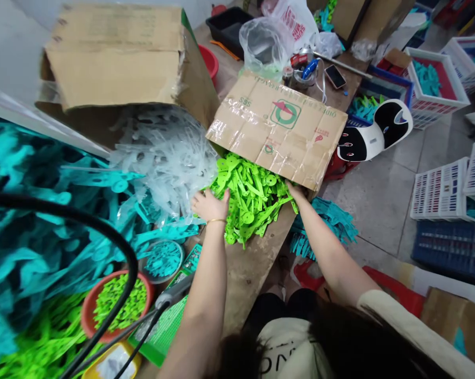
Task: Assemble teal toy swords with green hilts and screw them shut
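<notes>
A heap of bright green flat plastic pieces (251, 197) spills from under a cardboard box (237, 116) onto the table. My left hand (211, 205) is at the left side of this heap, its thumb raised and its fingers apart, with nothing seen in its grasp. Beside it lies a mound of clear plastic pieces (170, 152). My right hand (295, 192) reaches to the heap's right side, by the box's lower edge. Its fingers are hidden there, so I cannot see whether they hold anything.
A larger carton (115, 68) stands behind the clear pieces. Teal pieces (56, 221) pile up on the left. Nearer are a red bowl (88, 310) of small green bits, a green tray (156, 337) and a black cable (119, 237). White crates (438, 189) stand on the right-hand floor.
</notes>
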Demonstrator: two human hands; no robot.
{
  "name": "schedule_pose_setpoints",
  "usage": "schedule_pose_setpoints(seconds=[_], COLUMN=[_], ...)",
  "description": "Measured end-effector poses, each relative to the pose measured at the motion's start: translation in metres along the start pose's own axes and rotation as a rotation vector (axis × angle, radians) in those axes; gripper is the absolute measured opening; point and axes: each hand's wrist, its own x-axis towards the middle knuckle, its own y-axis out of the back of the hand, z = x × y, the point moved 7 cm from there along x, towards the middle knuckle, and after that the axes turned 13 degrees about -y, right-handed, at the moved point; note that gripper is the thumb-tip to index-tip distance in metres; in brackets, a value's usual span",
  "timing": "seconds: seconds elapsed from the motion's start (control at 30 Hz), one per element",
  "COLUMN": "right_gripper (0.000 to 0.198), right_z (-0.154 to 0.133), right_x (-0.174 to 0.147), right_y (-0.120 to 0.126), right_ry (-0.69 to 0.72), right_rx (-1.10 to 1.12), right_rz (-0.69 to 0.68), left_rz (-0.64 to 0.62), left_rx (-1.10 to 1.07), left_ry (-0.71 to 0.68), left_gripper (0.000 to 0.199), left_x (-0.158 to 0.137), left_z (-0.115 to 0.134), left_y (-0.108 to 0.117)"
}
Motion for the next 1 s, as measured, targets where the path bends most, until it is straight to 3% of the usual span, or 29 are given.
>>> schedule_pose_setpoints(seconds=[0.1,0.23,0.37,0.47,0.53,0.63,0.8,0.9,1.0], right_gripper=[0.058,0.085,0.087,0.084,0.081,0.077,0.042,0.034,0.034], right_z=[0.022,0.046,0.053,0.047,0.044,0.048,0.066,0.079,0.099], right_x=[-0.012,-0.050,-0.096,-0.119,-0.124,-0.120,-0.101,-0.094,-0.093], right_y=[-0.003,-0.022,-0.067,-0.095,-0.103,-0.095,-0.064,-0.049,-0.033], right_ry=[-0.079,-0.085,-0.100,-0.112,-0.133,-0.174,-0.189,-0.200,-0.233], right_rx=[-0.010,0.032,0.116,0.171,0.184,0.162,0.116,0.102,0.080], right_rz=[-0.022,-0.085,-0.132,-0.138,-0.144,-0.157,-0.276,-0.350,-0.351], left_rz=[-0.061,-0.178,-0.276,-0.372,-0.418,-0.431,-0.283,-0.116,-0.118], left_rx=[-0.004,-0.054,-0.130,-0.197,-0.222,-0.205,-0.191,-0.169,-0.139], left_ry=[-0.019,0.033,0.023,-0.088,-0.183,-0.234,-0.271,-0.239,-0.177], left_gripper=[0.089,0.105,0.120,0.125,0.119,0.107,0.080,0.058,0.045], left_x=[0.019,0.022,0.035,0.055,0.065,0.065,0.020,-0.035,-0.106], left_z=[0.006,0.025,0.056,0.071,0.073,0.067,0.061,0.039,0.008], left_y=[-0.011,-0.041,-0.066,-0.075,-0.075,-0.073,-0.054,-0.035,-0.036])
